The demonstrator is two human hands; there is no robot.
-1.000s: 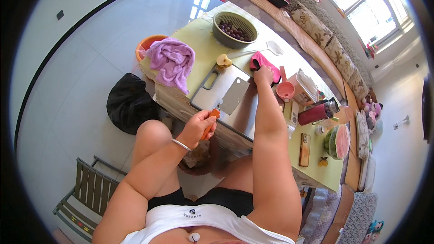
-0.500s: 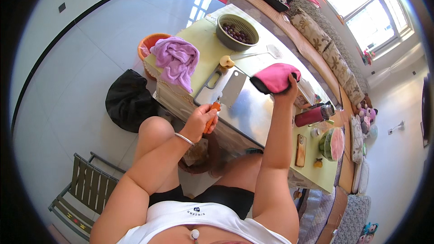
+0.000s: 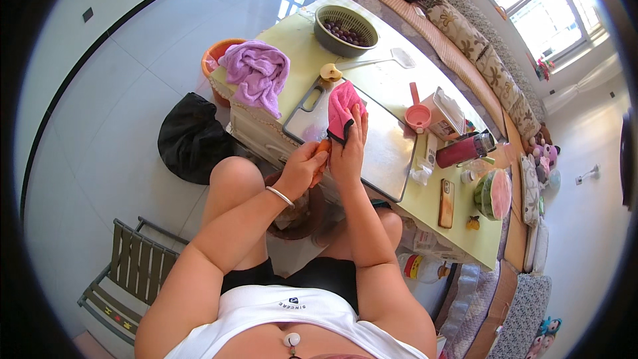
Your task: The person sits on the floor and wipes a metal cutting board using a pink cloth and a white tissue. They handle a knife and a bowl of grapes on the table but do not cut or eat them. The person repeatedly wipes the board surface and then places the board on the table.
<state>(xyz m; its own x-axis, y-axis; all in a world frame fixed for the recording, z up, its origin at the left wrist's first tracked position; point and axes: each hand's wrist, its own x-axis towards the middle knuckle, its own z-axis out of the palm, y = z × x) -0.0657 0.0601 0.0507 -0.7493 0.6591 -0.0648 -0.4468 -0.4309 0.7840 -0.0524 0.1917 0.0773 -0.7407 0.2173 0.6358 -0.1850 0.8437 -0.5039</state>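
My left hand [image 3: 301, 174] is wrapped round the orange handle of a cleaver [image 3: 323, 148] over the table's near edge. In my right hand [image 3: 349, 156] is a pink cloth [image 3: 342, 105] with a black border, pressed flat along the blade by stretched fingers. Cloth and fingers hide nearly all of the blade. Both hands are close together above a cutting board [image 3: 385, 146] with a dark rim and a handle slot. At the board's far left corner sits a cut piece of pale fruit [image 3: 330, 72].
On the table stand a green colander of dark round fruit [image 3: 345, 32], a white spatula [image 3: 402, 58], a purple towel [image 3: 258, 76], a pink dipper [image 3: 418, 116], a tissue box [image 3: 444, 114], a maroon flask [image 3: 463, 151], a phone [image 3: 446, 203] and a cut watermelon [image 3: 493, 194]. Below is a brown bin [image 3: 292, 223].
My right hand has brought the pink cloth leftward from the board's right side onto the cleaver's blade, covering it. My left hand still grips the handle. The pink dipper has come into sight.
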